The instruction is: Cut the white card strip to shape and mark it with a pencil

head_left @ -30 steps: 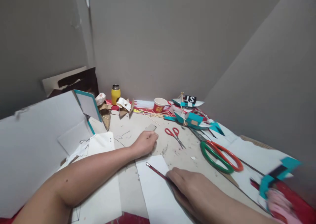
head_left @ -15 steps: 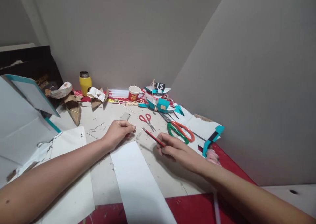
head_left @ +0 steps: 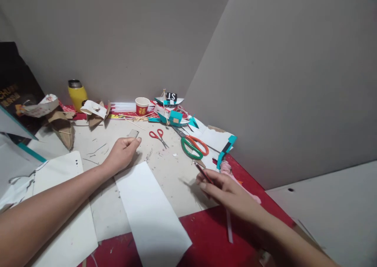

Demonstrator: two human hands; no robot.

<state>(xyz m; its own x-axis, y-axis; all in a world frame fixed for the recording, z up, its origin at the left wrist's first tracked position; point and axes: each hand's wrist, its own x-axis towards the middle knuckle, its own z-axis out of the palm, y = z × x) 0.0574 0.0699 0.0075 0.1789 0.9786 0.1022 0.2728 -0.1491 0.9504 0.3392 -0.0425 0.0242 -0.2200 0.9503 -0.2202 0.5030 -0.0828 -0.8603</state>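
Observation:
My right hand (head_left: 219, 186) holds a dark red and black pencil (head_left: 203, 172) above the table, its eraser-like end pointing up and left. My left hand (head_left: 122, 155) is closed, thumb against the curled fingers; whatever may be between them is hidden. Just beyond that hand is a small grey flat piece (head_left: 134, 133). A long white paper strip (head_left: 150, 208) lies below and between my hands. Small red-handled scissors (head_left: 159, 136) rest ahead of them. Large scissors with green and orange handles (head_left: 194, 146) lie beyond my right hand.
Along the back stand a yellow bottle (head_left: 77, 96), a red and white paper cup (head_left: 142, 106) and teal model boats (head_left: 175, 117). Cardboard boats (head_left: 63, 131) sit at left, near a cream sheet (head_left: 67, 204). Thin wooden sticks (head_left: 135, 118) and scraps are scattered about.
My right hand has drawn back toward me and rightward over the paper with the pencil. The view has turned right; my left hand stays closed near the strip's far end.

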